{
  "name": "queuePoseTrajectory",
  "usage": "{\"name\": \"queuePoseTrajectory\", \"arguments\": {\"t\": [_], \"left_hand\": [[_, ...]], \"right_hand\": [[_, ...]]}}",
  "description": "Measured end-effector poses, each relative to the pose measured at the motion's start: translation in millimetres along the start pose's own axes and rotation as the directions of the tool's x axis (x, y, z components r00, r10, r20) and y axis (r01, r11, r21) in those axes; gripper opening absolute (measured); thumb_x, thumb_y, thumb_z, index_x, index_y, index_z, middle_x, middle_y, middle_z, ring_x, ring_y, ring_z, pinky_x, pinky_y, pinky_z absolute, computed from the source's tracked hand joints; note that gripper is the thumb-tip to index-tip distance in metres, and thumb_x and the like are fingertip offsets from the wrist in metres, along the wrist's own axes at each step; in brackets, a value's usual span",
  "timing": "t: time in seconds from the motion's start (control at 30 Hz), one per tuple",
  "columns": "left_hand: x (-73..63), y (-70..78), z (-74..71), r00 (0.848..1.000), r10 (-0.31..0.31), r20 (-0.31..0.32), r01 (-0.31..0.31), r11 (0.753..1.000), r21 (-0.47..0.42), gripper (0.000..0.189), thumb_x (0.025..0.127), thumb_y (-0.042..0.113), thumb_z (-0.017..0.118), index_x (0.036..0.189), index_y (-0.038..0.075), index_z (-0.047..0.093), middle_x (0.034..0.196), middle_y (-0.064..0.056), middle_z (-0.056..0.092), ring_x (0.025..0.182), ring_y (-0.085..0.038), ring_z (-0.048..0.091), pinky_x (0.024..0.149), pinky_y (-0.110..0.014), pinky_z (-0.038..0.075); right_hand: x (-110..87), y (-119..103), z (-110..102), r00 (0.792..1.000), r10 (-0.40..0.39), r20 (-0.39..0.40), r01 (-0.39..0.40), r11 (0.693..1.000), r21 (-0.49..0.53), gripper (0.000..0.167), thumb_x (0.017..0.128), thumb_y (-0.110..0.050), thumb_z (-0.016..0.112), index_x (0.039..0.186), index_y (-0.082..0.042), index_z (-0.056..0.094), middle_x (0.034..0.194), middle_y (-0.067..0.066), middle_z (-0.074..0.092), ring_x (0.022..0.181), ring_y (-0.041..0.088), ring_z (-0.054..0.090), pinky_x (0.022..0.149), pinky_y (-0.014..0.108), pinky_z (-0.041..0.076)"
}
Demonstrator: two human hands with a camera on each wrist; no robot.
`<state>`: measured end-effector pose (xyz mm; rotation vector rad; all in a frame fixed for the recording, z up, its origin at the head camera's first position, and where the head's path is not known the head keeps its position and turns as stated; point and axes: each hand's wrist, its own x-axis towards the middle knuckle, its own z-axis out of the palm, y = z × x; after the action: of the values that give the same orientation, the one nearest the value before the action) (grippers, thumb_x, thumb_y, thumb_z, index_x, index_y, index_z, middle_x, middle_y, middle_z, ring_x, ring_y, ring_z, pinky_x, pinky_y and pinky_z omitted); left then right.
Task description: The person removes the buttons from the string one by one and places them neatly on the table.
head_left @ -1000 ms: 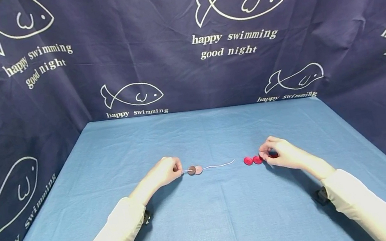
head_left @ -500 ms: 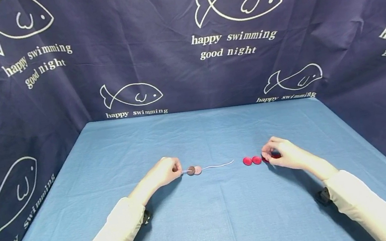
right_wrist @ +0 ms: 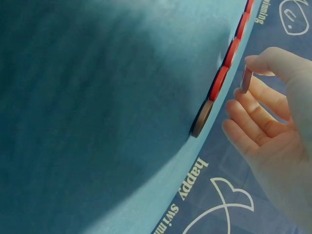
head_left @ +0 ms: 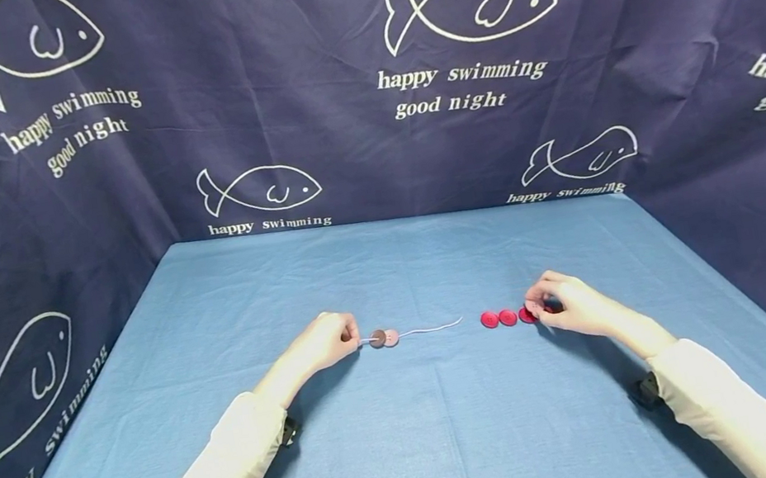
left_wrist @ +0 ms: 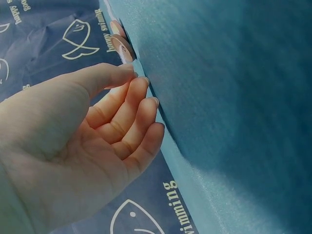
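On the left, my left hand (head_left: 333, 339) pinches the near end of a white string (head_left: 431, 328) between thumb and fingers. A brown button (head_left: 378, 339) and a pink button (head_left: 391, 338) are on that string, overlapping, right beside the fingertips. The string's other end lies loose toward the right. My right hand (head_left: 565, 305) pinches another pink button (right_wrist: 246, 80) by its edges, held just above a row of red buttons (head_left: 489, 320). In the right wrist view, a brown button (right_wrist: 202, 119) lies at the end of this row; the hand hides it in the head view.
A blue cloth (head_left: 414, 435) covers the table. Dark blue curtains (head_left: 337, 45) with white fish prints rise along the back and both sides. The string's loose tip points at the red buttons, with a short gap between.
My right hand has shifted slightly right with the pink button, uncovering more of the third red button. The left hand and the string stay in place.
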<state>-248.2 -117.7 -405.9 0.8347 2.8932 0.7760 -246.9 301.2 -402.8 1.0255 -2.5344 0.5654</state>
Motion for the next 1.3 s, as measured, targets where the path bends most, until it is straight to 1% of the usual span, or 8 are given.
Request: {"name": "queuePoseTrajectory", "arguments": {"t": [0.13, 0.27, 0.47, 0.63, 0.87, 1.1, 1.3], "left_hand": [[-0.5, -0.4, 0.7, 1.000, -0.006, 0.001, 0.006, 1.000, 0.003, 0.011, 0.083, 0.007, 0.063, 0.073, 0.011, 0.060, 0.063, 0.003, 0.057, 0.058, -0.007, 0.046, 0.057, -0.021, 0.040], [-0.7, -0.7, 1.6, 1.000, -0.007, -0.002, 0.007, 1.000, -0.001, 0.012, 0.083, 0.007, 0.063, 0.072, 0.011, 0.060, 0.063, 0.003, 0.056, 0.057, -0.007, 0.046, 0.056, -0.021, 0.040], [-0.2, -1.1, 2.4, 1.000, 0.000, -0.002, 0.000, 1.000, -0.005, 0.011, 0.083, 0.006, 0.063, 0.072, 0.010, 0.060, 0.062, 0.003, 0.055, 0.057, -0.007, 0.044, 0.056, -0.021, 0.039], [-0.1, -0.4, 1.7, 1.000, -0.008, 0.003, 0.008, 1.000, -0.002, 0.011, 0.083, 0.006, 0.063, 0.072, 0.011, 0.060, 0.063, 0.003, 0.055, 0.058, -0.008, 0.045, 0.057, -0.021, 0.039], [0.1, 0.2, 1.2, 1.000, -0.013, 0.013, 0.013, 1.000, -0.008, 0.011, 0.083, 0.007, 0.063, 0.073, 0.011, 0.060, 0.065, 0.002, 0.057, 0.060, -0.008, 0.047, 0.058, -0.022, 0.041], [-0.3, 0.7, -0.5, 1.000, -0.001, 0.008, 0.001, 1.000, -0.009, 0.011, 0.083, 0.006, 0.062, 0.073, 0.010, 0.060, 0.064, 0.003, 0.057, 0.059, -0.007, 0.047, 0.058, -0.021, 0.041], [-1.0, 2.0, -1.9, 1.000, 0.003, 0.008, -0.003, 1.000, -0.027, 0.012, 0.082, 0.004, 0.062, 0.073, 0.010, 0.060, 0.063, 0.003, 0.055, 0.057, -0.007, 0.045, 0.056, -0.021, 0.039]], "right_hand": [[-2.4, 2.0, -0.8, 1.000, 0.001, -0.008, -0.001, 1.000, -0.004, 0.017, 0.071, 0.000, 0.073, 0.087, -0.002, 0.067, 0.081, 0.003, 0.058, 0.072, 0.014, 0.055, 0.066, 0.029, 0.047], [-4.3, 3.4, -1.9, 1.000, 0.005, -0.013, -0.005, 1.000, -0.010, 0.018, 0.071, 0.000, 0.073, 0.087, -0.002, 0.067, 0.081, 0.003, 0.058, 0.073, 0.015, 0.057, 0.067, 0.031, 0.048], [-8.3, 5.3, -3.0, 1.000, 0.031, 0.005, -0.031, 0.999, -0.023, 0.019, 0.071, 0.000, 0.073, 0.089, -0.001, 0.067, 0.082, 0.003, 0.059, 0.073, 0.016, 0.058, 0.067, 0.033, 0.049], [-10.6, 6.9, -4.0, 0.999, 0.046, 0.010, -0.046, 0.999, -0.025, 0.018, 0.071, 0.000, 0.072, 0.089, -0.001, 0.067, 0.082, 0.003, 0.059, 0.073, 0.016, 0.057, 0.067, 0.033, 0.049], [-11.9, 8.6, -6.6, 0.999, 0.042, -0.008, -0.043, 0.999, -0.028, 0.018, 0.070, -0.001, 0.072, 0.088, -0.001, 0.067, 0.082, 0.002, 0.059, 0.072, 0.015, 0.057, 0.067, 0.029, 0.048], [-13.0, 10.0, -9.9, 0.999, 0.041, -0.003, -0.041, 0.999, -0.026, 0.021, 0.070, 0.000, 0.074, 0.090, -0.001, 0.067, 0.082, 0.002, 0.059, 0.072, 0.016, 0.058, 0.067, 0.034, 0.049], [-16.0, 14.0, -11.5, 0.999, 0.054, 0.001, -0.054, 0.997, -0.050, 0.020, 0.070, -0.001, 0.074, 0.089, -0.001, 0.067, 0.081, 0.003, 0.059, 0.072, 0.015, 0.057, 0.067, 0.030, 0.048]]}}
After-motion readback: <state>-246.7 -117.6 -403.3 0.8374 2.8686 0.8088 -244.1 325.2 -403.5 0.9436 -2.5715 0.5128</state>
